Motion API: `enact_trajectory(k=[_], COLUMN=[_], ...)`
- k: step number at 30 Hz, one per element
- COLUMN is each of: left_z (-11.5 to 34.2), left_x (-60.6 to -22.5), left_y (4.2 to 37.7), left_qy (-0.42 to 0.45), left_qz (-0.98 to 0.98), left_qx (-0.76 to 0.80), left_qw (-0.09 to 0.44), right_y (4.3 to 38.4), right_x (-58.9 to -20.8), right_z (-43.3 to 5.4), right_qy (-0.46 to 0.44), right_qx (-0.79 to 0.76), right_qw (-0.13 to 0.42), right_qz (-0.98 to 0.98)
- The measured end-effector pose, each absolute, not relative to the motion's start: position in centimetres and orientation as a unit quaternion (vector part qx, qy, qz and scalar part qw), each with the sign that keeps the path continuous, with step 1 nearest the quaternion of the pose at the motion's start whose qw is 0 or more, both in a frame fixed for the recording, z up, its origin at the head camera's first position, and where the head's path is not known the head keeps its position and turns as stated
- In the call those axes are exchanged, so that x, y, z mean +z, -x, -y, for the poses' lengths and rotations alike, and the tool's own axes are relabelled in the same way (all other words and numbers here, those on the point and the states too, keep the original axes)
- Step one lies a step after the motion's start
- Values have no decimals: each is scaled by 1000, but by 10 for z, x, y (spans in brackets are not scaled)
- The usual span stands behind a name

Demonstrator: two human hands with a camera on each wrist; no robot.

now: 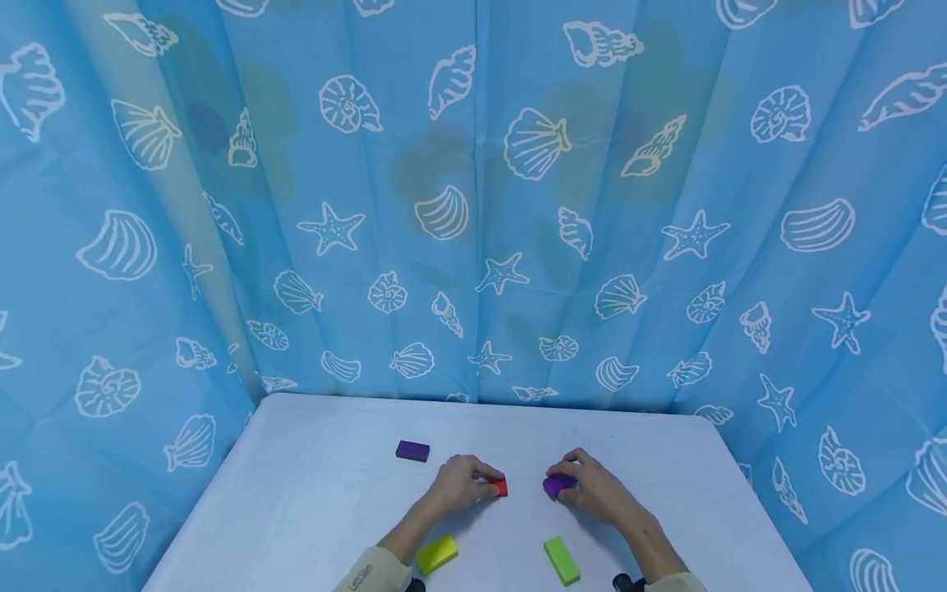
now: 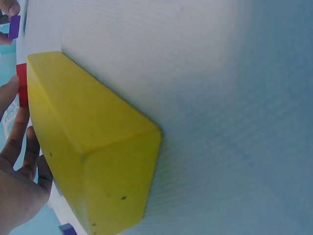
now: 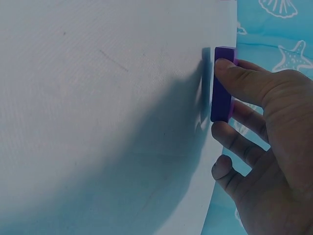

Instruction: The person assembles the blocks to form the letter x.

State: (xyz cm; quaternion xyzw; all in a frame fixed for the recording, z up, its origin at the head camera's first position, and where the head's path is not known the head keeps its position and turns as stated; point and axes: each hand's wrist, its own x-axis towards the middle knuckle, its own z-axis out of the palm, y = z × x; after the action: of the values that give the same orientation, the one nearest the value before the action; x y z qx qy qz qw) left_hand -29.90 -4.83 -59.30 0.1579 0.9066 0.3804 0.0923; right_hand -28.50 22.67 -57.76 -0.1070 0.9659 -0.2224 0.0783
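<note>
Fingers [image 2: 17, 133] of the left hand [image 1: 457, 485] are clamped on a red block [image 1: 502, 487] at their tips. The right hand [image 1: 595, 492] pinches a purple block [image 1: 555, 487] between thumb and fingers. Nearer than the left fingers lies a yellow block [image 1: 436, 554]; nearer than the right, a green block [image 1: 562, 561]. A second purple block [image 1: 412, 450] lies beyond and left of the left fingers.

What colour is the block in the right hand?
Purple; the block shows best in the right wrist view.
</note>
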Motion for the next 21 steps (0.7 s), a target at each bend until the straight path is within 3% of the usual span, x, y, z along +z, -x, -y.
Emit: enact_trajectory(k=[21], left_z=[48], left_x=[-592], left_y=[299], left_qy=[-151], left_qz=[-905], left_qx=[385], left_qw=[99], right_y=[287], right_x=[-577], right_z=[-217], right_qy=[110], right_qx=[-214], right_qw=[80], right_qz=[-967])
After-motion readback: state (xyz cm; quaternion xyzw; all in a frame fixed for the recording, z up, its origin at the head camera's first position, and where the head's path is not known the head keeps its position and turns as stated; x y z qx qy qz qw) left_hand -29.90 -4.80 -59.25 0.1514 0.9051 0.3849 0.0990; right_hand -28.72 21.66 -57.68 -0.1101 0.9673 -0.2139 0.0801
